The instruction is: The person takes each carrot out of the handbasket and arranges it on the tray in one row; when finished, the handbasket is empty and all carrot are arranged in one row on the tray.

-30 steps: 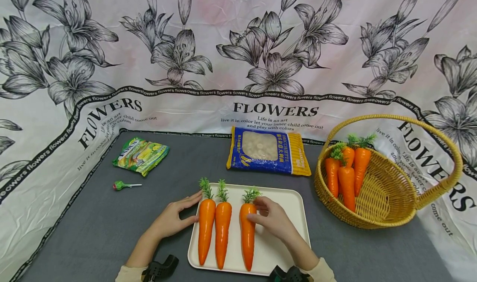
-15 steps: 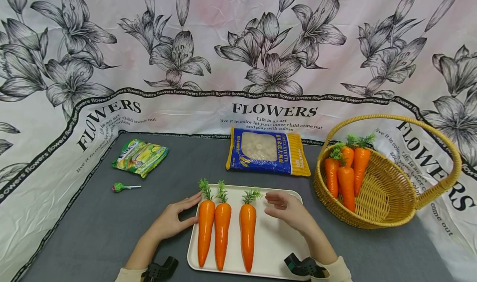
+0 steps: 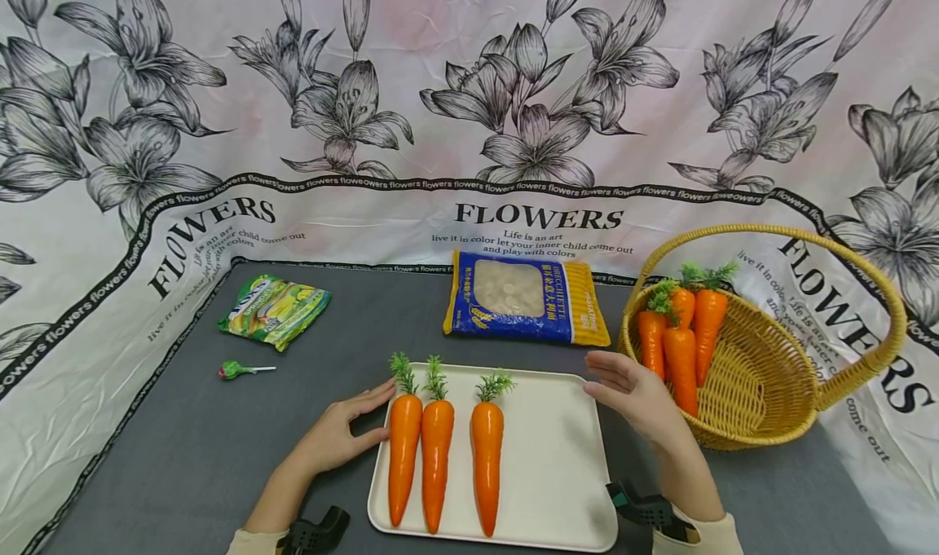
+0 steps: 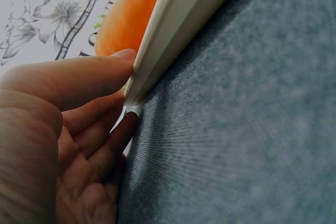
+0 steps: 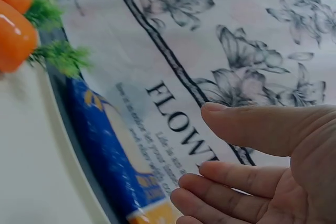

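A cream tray [image 3: 550, 465] bears three toy carrots with green tops: a left one [image 3: 404, 457], a middle one [image 3: 437, 465] close beside it, and a right one [image 3: 487, 465] set apart. My left hand [image 3: 341, 429] rests against the tray's left edge; in the left wrist view its thumb [image 4: 105, 74] touches the rim and the fingers extend alongside, partly hidden. Over the tray's right edge hovers my right hand [image 3: 638, 392], holding nothing, its fingers loosely extended. Just right of it stands a yellow wicker basket [image 3: 734, 439] with several carrots [image 3: 682, 367] inside.
Behind the tray lies a blue and yellow pasta bag [image 3: 524, 298]. A green snack packet [image 3: 275, 310] and a lollipop [image 3: 242, 369] are at the left on the grey cloth [image 3: 169, 441]. The basket's tall handle [image 3: 770, 231] arches up at the right.
My right hand has let go of the right carrot and moved right, across the tray to its right edge near the basket. The left hand and the carrots stay in place.
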`<state>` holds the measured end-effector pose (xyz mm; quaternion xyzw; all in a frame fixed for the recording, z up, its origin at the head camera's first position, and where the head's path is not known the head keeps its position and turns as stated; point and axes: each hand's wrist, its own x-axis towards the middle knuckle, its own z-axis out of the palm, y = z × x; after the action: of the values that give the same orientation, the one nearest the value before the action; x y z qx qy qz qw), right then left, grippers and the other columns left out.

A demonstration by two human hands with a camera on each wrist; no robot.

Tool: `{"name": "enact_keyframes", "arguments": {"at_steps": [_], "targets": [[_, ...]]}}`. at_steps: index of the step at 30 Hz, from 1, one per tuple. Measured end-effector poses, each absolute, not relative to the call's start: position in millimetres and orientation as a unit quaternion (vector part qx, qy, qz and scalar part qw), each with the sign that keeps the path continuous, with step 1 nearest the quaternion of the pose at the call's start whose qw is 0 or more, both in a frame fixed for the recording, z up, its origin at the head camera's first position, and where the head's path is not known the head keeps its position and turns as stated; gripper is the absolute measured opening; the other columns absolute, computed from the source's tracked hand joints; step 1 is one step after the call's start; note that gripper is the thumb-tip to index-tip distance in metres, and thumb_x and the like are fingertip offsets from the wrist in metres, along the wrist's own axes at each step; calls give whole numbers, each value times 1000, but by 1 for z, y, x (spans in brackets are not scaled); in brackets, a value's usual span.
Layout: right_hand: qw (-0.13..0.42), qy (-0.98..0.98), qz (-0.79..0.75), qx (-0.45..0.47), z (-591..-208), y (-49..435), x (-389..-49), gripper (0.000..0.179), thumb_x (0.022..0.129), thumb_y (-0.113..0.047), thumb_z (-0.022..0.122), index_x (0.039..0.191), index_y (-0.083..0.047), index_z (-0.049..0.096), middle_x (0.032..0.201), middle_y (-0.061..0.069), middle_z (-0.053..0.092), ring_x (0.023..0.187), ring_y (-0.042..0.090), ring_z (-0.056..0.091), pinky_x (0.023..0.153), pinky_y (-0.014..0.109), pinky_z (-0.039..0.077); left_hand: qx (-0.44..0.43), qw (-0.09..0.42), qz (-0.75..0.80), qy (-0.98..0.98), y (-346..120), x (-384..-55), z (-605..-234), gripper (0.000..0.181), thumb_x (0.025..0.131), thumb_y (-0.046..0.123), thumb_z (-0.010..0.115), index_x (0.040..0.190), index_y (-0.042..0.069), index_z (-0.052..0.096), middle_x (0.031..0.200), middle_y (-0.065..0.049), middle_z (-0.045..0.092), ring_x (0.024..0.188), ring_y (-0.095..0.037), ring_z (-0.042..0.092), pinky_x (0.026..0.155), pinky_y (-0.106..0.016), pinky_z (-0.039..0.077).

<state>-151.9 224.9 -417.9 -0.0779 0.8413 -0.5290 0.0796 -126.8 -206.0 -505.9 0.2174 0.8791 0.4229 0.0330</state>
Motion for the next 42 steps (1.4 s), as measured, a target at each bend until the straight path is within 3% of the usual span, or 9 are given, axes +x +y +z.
{"name": "enact_keyframes", "arguments": {"at_steps": [6, 11, 15, 21, 27, 30, 35, 38, 42], "targets": [[41, 840, -537, -64, -406, 247, -150, 53, 92, -20, 63, 136, 4, 45, 132, 15, 54, 106, -9, 54, 86, 5, 43, 216, 33, 423, 879, -207, -127, -505, 55, 88, 34, 67, 139, 20, 51, 147, 3, 43, 135, -31, 41, 105, -58, 34], [14, 845, -532, -55, -398, 267, -151, 55, 93, -21, 62, 137, 7, 42, 117, -20, 54, 103, -15, 52, 81, 7, 46, 213, 34, 428, 878, -207, -126, -504, 56, 88, 33, 67, 139, 19, 51, 147, 2, 43, 135, -31, 40, 105, -59, 34], [-3, 856, -515, -48, -389, 288, -156, 54, 94, -21, 61, 137, 5, 43, 110, -32, 51, 101, -18, 51, 79, 4, 45, 211, 34, 428, 878, -207, -125, -504, 56, 88, 34, 67, 139, 19, 51, 146, 3, 44, 135, -30, 40, 104, -59, 35], [1, 867, -496, -43, -377, 322, -172, 50, 95, -24, 59, 137, -2, 45, 106, -34, 52, 97, -19, 52, 76, 4, 43, 212, 32, 423, 880, -206, -125, -504, 56, 88, 35, 67, 139, 20, 51, 146, 4, 44, 135, -29, 41, 104, -58, 36], [41, 890, -453, -28, -374, 345, -189, 65, 94, -32, 59, 141, 8, 36, 101, -37, 47, 90, -22, 49, 73, 4, 40, 217, 28, 419, 881, -206, -126, -504, 55, 88, 34, 67, 138, 19, 52, 146, 3, 44, 134, -30, 41, 104, -59, 36], [74, 903, -423, -25, -376, 352, -198, 69, 95, -36, 57, 142, 10, 34, 116, -15, 59, 88, -24, 45, 86, 18, 46, 218, 27, 420, 880, -205, -126, -504, 55, 88, 34, 68, 138, 19, 52, 146, 3, 44, 134, -29, 41, 104, -58, 36], [122, 910, -395, -30, -380, 359, -210, 69, 96, -37, 54, 142, 10, 32, 139, 34, 40, 114, 18, 54, 98, 62, 35, 218, 28, 426, 878, -205, -126, -506, 55, 87, 32, 68, 139, 20, 51, 146, 3, 44, 135, -29, 41, 104, -59, 35], [143, 906, -396, -38, -383, 363, -216, 68, 96, -34, 54, 142, 11, 32, 138, 36, 40, 128, 50, 35, 98, 62, 35, 217, 30, 426, 878, -205, -126, -507, 55, 88, 31, 68, 139, 20, 51, 146, 3, 44, 135, -29, 41, 104, -59, 35], [160, 911, -377, -49, -386, 365, -221, 69, 95, -33, 57, 140, 13, 33, 136, 37, 42, 126, 53, 36, 95, 60, 38, 217, 33, 428, 877, -205, -127, -508, 55, 88, 31, 68, 139, 20, 51, 146, 3, 44, 135, -30, 40, 104, -59, 35]]}}
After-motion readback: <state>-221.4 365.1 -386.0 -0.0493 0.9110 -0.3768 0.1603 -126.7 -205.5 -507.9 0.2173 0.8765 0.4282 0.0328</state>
